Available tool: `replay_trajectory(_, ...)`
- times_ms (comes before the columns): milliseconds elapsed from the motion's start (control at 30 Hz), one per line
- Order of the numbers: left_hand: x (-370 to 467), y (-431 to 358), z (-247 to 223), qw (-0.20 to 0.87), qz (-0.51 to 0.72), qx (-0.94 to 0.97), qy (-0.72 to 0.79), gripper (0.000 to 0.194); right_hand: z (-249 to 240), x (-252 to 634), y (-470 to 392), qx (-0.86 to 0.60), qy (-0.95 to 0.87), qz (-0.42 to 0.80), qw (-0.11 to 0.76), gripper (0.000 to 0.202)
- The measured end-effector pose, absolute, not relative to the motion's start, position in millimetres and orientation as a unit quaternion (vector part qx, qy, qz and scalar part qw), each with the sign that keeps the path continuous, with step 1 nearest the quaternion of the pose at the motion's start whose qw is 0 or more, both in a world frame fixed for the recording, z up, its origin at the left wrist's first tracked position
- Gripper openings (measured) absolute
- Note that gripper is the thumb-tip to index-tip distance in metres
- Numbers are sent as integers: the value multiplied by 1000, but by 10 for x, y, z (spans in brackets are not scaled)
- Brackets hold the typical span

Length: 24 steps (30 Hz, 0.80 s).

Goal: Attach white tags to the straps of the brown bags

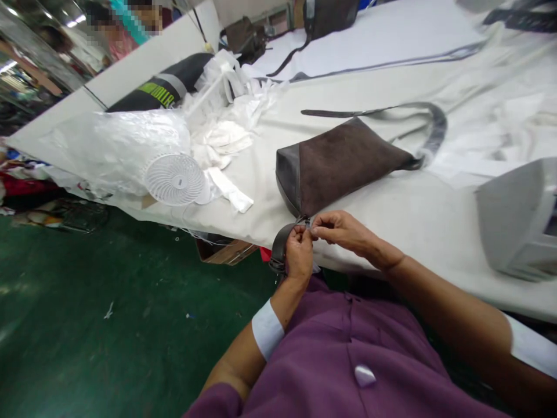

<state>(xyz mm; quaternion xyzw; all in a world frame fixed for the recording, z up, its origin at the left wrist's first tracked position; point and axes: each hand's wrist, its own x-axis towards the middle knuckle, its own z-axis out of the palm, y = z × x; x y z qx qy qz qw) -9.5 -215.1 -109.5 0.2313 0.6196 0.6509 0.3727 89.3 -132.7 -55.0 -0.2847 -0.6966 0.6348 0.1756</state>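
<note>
A dark brown bag (343, 162) with black end panels lies on the white-covered table, its near corner at the table's front edge. One strap (435, 125) curves across the cloth at its far right end. Another dark strap (279, 247) hangs in a loop by the table edge at the near corner. My left hand (299, 252) is closed on this strap close to where it joins the bag. Right beside it, my right hand (337, 229) pinches with thumb and forefinger at the same joint. What small piece lies between those fingertips is too small to make out.
A small white fan (176, 180) stands at the left among clear plastic wrapping (143, 136) and a white cloth strip (230, 190). A grey machine (513, 220) sits at the right. Another dark bag (333, 17) rests at the back. Below is a cardboard box (228, 252) on the green floor.
</note>
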Motion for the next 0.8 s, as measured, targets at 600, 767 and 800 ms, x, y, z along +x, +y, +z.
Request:
replay_trajectory(600,-73,-2261,-1023,335,631,322,621,9,-376,840,-1296,-392,-816,405,129,18)
replay_trajectory(767,-68,-2297,-991,304,603,370,638,7,-388,900,-1293,-426,-814,374,126,18)
replay_trajectory(800,-63,-2302,-991,306,601,374,637,8,-397,915,-1287,-428,-811,379,120,18)
